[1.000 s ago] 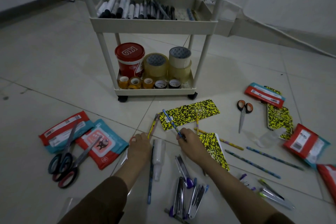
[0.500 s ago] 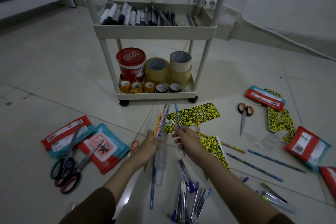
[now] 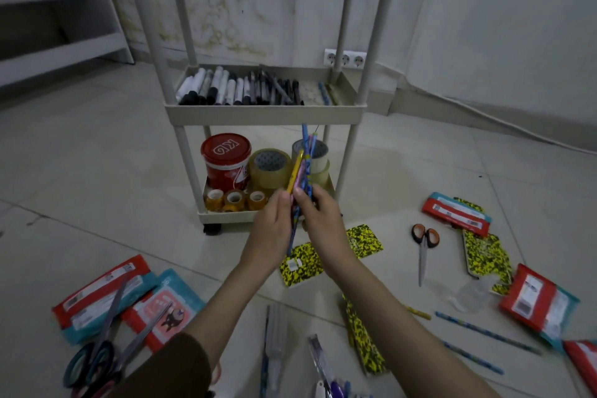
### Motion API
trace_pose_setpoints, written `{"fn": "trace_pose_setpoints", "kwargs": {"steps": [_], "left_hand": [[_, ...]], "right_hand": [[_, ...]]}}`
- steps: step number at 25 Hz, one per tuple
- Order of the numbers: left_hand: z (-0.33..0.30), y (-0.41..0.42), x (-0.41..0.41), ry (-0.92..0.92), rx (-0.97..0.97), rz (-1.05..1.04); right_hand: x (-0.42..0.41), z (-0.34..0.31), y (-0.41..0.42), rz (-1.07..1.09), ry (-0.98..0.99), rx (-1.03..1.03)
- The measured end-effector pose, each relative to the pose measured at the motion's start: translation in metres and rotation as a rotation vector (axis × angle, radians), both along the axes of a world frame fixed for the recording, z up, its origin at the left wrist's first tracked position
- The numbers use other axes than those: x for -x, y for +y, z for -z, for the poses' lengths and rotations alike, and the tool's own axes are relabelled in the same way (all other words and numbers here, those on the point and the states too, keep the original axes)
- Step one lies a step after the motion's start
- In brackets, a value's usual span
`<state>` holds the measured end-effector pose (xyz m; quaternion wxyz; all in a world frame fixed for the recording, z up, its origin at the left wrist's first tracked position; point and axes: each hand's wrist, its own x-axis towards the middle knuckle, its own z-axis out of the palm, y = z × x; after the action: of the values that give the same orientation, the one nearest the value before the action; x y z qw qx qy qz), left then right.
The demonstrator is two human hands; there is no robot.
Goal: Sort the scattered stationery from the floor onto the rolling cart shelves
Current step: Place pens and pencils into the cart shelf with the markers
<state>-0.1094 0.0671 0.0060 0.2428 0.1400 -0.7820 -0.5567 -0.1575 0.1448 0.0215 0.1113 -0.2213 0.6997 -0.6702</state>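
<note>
Standing at the far middle of the tiled floor [image 3: 97, 171], the rolling cart [image 3: 263, 113] is the biggest thing here: its upper shelf holds a row of markers [image 3: 226, 89] and its lower shelf a red tub [image 3: 226, 160], big rolls of tape [image 3: 270, 168] and small amber rolls [image 3: 234, 200]. Red-and-teal packets [image 3: 103, 297] lie near left with scissors [image 3: 93, 355] across them; more packets [image 3: 457, 213] lie to the right, with yellow-black notebooks [image 3: 363, 241] and orange-handled scissors [image 3: 423, 242] between. Loose pencils [image 3: 484, 333] lie on the floor at near right.

Both hands meet in front of the lower shelf, lifted off the floor. The left hand [image 3: 274, 229] has its fingers curled round a bundle of pencils [image 3: 302, 171] (yellow, pink and blue), gripping it low on the shafts. The right hand [image 3: 318, 220] is closed on the same bundle from the right side, thumb pressed against it, the two hands touching. The bundle stands nearly upright, its tips reaching up to just under the upper shelf's front rim, its lower ends showing below the left hand.
</note>
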Motion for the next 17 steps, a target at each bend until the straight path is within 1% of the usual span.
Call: {"fn": "trace_pose_setpoints", "kwargs": {"steps": [2,3,5,7,8,10,13,15,17], "left_hand": [[-0.019,-0.004,0.015,0.058,0.049,-0.110],[-0.028,-0.005,0.022,0.086,0.041,-0.156],[-0.045,-0.007,0.033,0.162,-0.016,-0.203],[-0.056,-0.008,0.041,0.198,-0.057,-0.212],[-0.060,-0.007,0.044,0.202,-0.095,-0.198],[-0.068,-0.004,0.048,0.221,-0.243,-0.139],[-0.081,-0.001,0.055,0.260,-0.400,-0.060],[-0.091,-0.009,0.067,0.237,-0.441,-0.031],[-0.101,-0.026,0.078,0.186,-0.397,0.003]], "right_hand": [[0.003,-0.015,-0.008,0.035,0.072,0.055],[0.003,-0.021,-0.012,0.050,0.104,0.080],[0.000,-0.033,-0.020,0.079,0.147,0.112],[-0.001,-0.043,-0.026,0.097,0.163,0.147],[0.000,-0.048,-0.027,0.088,0.162,0.169],[0.003,-0.053,-0.028,0.062,0.150,0.198],[0.011,-0.062,-0.032,0.038,0.180,0.184],[0.022,-0.073,-0.036,0.006,0.194,0.168],[0.041,-0.088,-0.039,-0.048,0.202,0.115]]}}
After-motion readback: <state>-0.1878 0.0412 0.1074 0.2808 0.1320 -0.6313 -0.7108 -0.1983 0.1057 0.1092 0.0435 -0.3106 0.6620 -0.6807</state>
